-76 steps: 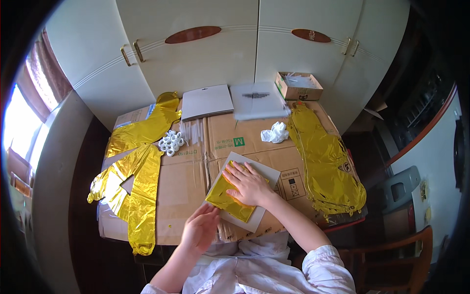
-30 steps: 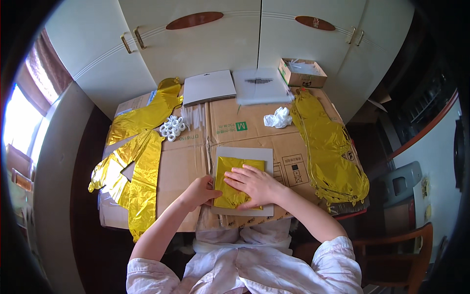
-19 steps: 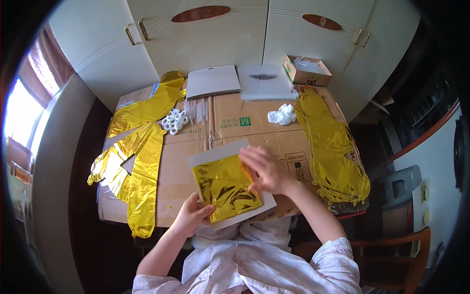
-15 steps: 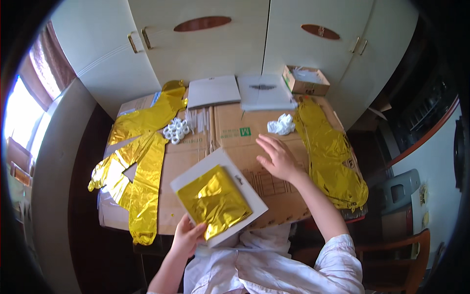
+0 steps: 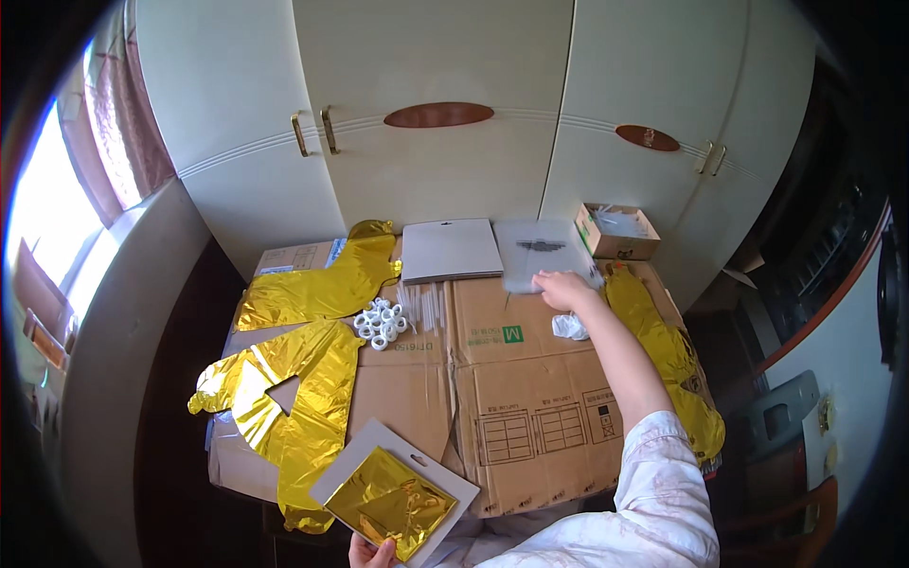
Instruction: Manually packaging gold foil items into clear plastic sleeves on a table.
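My left hand [image 5: 372,552] grips a light grey backing card [image 5: 453,481] by its lower edge, the thumb on top of it. On the card lies a folded gold foil balloon [image 5: 393,502]. My right hand [image 5: 566,289] is stretched to the back of the table, fingers drawn together at the near edge of a stack of clear plastic bags [image 5: 538,248]; the fingertips appear to pinch the top bag. Left of the bags is a stack of grey cards [image 5: 452,248]. A crumpled white bit of plastic or tissue [image 5: 569,328] is partly hidden under my right forearm.
Flattened cardboard [image 5: 502,379] covers the table. Gold foil balloons [image 5: 308,398] spread over the left side, another [image 5: 653,350] along the right edge. White ribbon rolls [image 5: 381,324] and clear straws [image 5: 421,308] lie mid-left. A small box [image 5: 617,232] stands back right, before a cabinet [image 5: 436,57].
My right hand has moved from above the table's middle to the plastic bags at the back, its fingers closing. The left hand and card have dropped lower and nearer me. The view has tilted up.
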A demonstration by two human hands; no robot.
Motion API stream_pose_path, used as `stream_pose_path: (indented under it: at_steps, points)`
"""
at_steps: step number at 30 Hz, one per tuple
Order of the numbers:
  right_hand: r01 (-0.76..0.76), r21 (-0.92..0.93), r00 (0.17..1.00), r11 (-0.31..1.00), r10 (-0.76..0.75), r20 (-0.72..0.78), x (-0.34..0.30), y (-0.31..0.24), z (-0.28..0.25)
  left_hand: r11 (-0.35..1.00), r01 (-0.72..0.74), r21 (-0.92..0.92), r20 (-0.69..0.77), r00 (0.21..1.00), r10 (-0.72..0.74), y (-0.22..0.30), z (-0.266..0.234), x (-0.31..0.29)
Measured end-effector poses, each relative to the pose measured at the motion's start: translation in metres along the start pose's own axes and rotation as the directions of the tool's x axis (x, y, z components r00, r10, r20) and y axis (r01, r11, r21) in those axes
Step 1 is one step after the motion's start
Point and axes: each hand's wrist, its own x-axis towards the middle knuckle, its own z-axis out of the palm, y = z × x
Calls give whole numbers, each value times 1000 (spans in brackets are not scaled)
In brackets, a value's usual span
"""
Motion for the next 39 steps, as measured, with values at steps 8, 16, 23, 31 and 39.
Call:
stream_pose_path:
  at_steps: [8,16,23,31,39]
  points:
    - [-6,168,993,986,27,-119,-11,3,-4,977,159,-142,-67,983,-169,7,16,4]
    - [144,-152,792,978,-205,-574,-46,-42,-34,938,195,-286,122,978,-166,-16,-19,26]
    - [254,-155,870,955,-295,-396,-151,-169,-6,974,141,-177,187,976,-107,-23,-20,26]
    - [170,91,940,981,-134,-313,-175,-156,3,973,139,-187,280,957,-83,-11,24,14]
    - [218,-195,858,956,-283,-429,-189,-168,19,959,283,31,443,856,-267,-26,52,8]
